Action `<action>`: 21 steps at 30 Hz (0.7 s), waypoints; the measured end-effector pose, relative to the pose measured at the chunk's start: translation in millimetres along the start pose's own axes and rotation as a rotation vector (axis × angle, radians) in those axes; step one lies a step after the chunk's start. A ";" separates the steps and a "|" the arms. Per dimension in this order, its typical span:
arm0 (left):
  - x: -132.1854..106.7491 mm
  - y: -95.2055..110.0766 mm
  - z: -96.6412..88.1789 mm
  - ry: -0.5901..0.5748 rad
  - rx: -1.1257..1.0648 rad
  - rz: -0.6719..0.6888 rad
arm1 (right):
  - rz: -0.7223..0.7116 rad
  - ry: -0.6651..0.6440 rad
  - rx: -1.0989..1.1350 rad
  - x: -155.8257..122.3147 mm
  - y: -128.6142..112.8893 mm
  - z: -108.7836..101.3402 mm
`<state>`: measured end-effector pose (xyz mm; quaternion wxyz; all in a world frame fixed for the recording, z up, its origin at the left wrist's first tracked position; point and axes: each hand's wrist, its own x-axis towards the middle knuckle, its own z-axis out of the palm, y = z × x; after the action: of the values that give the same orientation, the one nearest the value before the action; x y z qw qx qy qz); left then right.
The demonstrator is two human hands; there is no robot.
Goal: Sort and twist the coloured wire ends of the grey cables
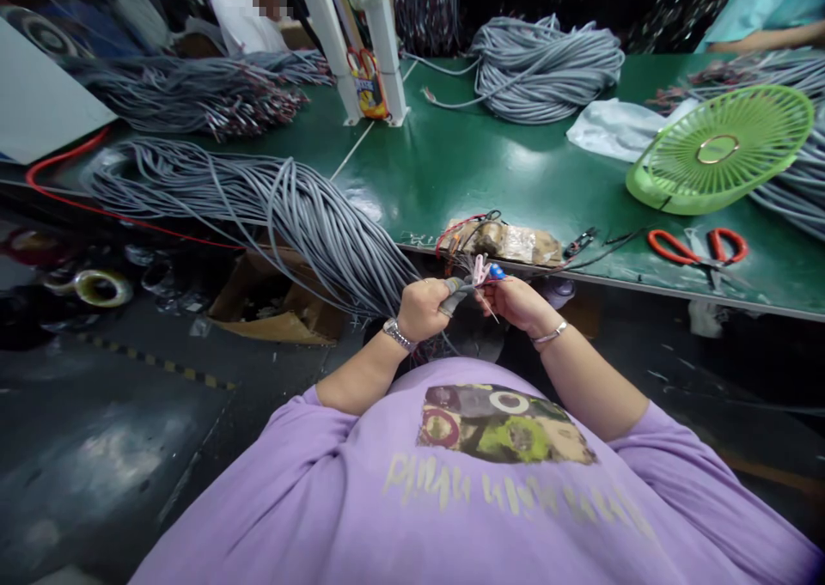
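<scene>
My left hand, with grey coverings on its fingertips, is closed on the end of a grey cable at the front of the bench. Thin stripped wires fan out just above its fingers. My right hand is pinched close beside it, touching the wires' side. A small blue piece and a pale pink piece show at its fingertips; what exactly it grips is too small to tell. A big bundle of grey cables runs from the left down to my left hand.
On the green bench lie a taped block, red-handled scissors, a green fan and a coiled cable. A white post stands behind. A cardboard box sits below. Other people are across the bench.
</scene>
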<state>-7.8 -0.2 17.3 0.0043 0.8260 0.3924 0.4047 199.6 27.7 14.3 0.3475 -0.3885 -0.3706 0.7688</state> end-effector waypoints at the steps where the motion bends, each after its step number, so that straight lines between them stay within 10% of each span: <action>1: -2.0 -0.6 1.2 -0.009 -0.006 -0.022 | -0.020 -0.012 0.003 1.4 -0.5 1.8; 9: -3.8 -6.3 8.8 -0.089 -0.060 -0.203 | -0.362 0.293 -0.101 10.5 11.0 6.2; 21: -8.6 -2.0 13.8 -0.133 -0.176 -0.306 | -0.103 0.103 0.123 8.1 12.5 16.2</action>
<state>-2.9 -0.2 1.7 0.1641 0.7779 0.4755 0.3766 179.0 23.4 7.8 0.4285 -0.3860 -0.3240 0.7500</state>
